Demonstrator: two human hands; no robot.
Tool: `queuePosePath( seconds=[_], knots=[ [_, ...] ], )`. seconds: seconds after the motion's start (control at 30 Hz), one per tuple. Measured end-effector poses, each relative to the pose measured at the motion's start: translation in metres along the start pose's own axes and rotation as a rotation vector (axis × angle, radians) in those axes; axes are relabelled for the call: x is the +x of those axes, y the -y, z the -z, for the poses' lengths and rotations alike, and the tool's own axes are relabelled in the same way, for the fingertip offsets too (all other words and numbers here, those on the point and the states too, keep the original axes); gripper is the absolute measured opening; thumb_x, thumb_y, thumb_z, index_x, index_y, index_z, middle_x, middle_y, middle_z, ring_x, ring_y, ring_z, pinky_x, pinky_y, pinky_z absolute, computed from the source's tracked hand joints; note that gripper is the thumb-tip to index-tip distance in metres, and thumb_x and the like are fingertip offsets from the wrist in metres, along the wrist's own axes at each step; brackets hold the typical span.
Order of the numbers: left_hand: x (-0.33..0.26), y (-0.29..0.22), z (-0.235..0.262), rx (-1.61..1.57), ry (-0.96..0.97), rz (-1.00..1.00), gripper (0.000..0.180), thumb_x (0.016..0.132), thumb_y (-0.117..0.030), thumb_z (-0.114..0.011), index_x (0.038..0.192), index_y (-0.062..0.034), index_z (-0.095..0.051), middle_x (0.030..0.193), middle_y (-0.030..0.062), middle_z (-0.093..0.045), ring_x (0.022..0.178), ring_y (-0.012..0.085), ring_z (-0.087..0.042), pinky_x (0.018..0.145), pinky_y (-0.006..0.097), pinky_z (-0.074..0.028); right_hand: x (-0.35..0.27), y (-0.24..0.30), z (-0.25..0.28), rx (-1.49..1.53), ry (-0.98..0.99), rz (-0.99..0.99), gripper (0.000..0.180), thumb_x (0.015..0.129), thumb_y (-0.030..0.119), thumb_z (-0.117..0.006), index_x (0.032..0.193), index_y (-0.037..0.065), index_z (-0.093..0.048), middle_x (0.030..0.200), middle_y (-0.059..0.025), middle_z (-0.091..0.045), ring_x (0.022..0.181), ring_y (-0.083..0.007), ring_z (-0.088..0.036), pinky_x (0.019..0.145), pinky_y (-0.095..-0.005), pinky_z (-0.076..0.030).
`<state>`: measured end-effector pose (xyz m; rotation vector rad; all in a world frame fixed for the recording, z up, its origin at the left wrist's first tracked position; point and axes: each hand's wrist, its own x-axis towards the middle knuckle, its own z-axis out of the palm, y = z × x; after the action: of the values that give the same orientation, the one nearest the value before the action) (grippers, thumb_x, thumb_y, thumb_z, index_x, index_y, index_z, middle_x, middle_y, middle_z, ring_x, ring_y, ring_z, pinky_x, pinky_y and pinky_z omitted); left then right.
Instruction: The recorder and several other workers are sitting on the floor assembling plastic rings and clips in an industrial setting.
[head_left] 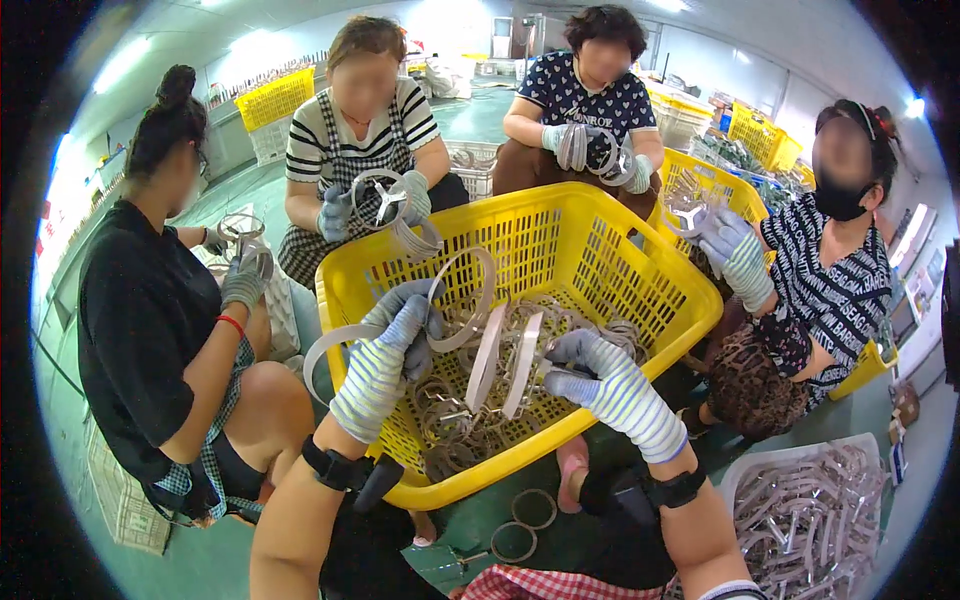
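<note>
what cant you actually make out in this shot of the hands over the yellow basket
- Head view: the left hand wears a striped glove; its fingertips curl behind a pale band, so the grip is hidden.
- The right hand has its fingertips down among the metal rings; what it pinches is unclear.
- The yellow basket has its near wall blocking the floor beneath.
- The white tray at lower right is cut off by the fisheye rim.
</note>
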<state>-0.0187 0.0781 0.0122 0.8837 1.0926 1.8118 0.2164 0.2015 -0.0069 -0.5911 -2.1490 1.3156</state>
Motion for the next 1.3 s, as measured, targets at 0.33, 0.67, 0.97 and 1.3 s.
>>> queuePosePath(
  seconds=[0.33,0.67,0.97,1.3],
  knots=[
    [-0.004,-0.011,-0.006,0.185,0.036,-0.026,0.026,0.094,-0.025,-0.053,0.114,-0.0090,-0.057,0.078,-0.0021,-0.056,0.047,0.0014,-0.034,0.042,0.016,-0.027,0.004,0.018,0.006,0.133,-0.104,-0.087,0.025,0.086,0.013,-0.064,0.107,0.000,-0.060,0.095,-0.0030,-0.064,0.085,-0.0088,-0.055,0.078,-0.0235,-0.046],
    [-0.003,-0.005,-0.010,0.448,0.086,-0.175,0.028,0.087,-0.015,-0.061,0.114,-0.0066,-0.059,0.092,-0.0013,-0.061,0.064,0.0022,-0.048,0.057,0.018,-0.041,0.004,0.018,0.011,0.252,-0.255,-0.119,0.027,0.085,0.016,-0.064,0.106,-0.001,-0.061,0.091,-0.0035,-0.064,0.081,-0.0087,-0.057,0.074,-0.0231,-0.047],
    [-0.008,-0.009,-0.015,0.373,0.101,-0.194,0.029,0.085,-0.015,-0.063,0.112,-0.0083,-0.056,0.087,-0.0021,-0.058,0.057,0.0032,-0.044,0.049,0.018,-0.034,0.003,0.020,0.010,0.210,-0.296,-0.050,0.028,0.084,0.019,-0.066,0.105,0.001,-0.062,0.089,-0.0020,-0.064,0.078,-0.0081,-0.056,0.069,-0.0222,-0.046],
    [-0.008,-0.010,-0.014,0.027,0.124,-0.066,0.028,0.091,-0.023,-0.058,0.114,-0.0086,-0.055,0.087,-0.0016,-0.056,0.048,0.0007,-0.033,0.043,0.016,-0.026,0.004,0.025,0.009,0.280,-0.272,-0.077,0.025,0.084,0.021,-0.067,0.101,0.004,-0.066,0.082,0.0011,-0.063,0.070,-0.0044,-0.052,0.061,-0.0198,-0.042]
  ],
)
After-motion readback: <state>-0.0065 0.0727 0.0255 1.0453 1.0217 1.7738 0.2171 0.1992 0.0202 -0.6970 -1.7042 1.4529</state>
